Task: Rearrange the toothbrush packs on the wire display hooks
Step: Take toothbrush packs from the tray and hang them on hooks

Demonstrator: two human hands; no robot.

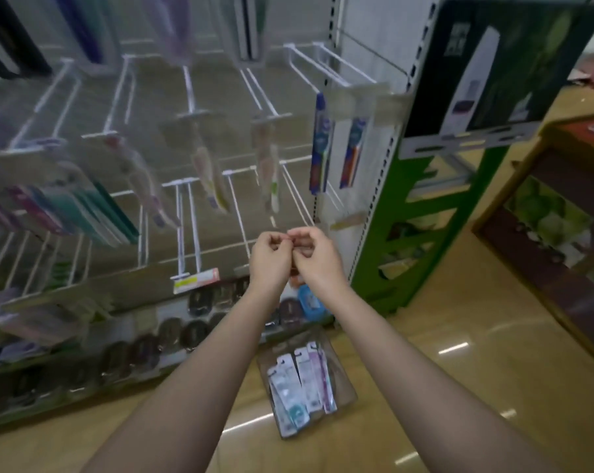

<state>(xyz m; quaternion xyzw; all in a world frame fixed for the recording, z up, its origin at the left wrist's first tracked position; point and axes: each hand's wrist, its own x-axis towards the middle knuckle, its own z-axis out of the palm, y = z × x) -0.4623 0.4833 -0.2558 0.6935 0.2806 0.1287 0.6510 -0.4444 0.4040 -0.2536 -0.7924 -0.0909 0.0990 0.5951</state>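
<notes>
My left hand (270, 261) and my right hand (317, 257) meet in front of the wire hooks (186, 227), fingers curled. Together they pinch a small reddish thing at their fingertips; motion blur hides what it is. Toothbrush packs hang above: two blue ones (321, 141) at the right, pinkish ones (206, 172) in the middle, a teal and purple stack (84, 213) at the left. Several hooks between them are bare. On the floor under my arms, a clear bin (343, 380) holds more toothbrush packs (302, 384).
A lower shelf (94, 394) carries round dark containers (172, 332) and a blue box (310, 302). A green shelf upright (384, 233) with a dark poster (493, 70) stands to the right, with a wooden display (544, 233) beyond it across shiny floor.
</notes>
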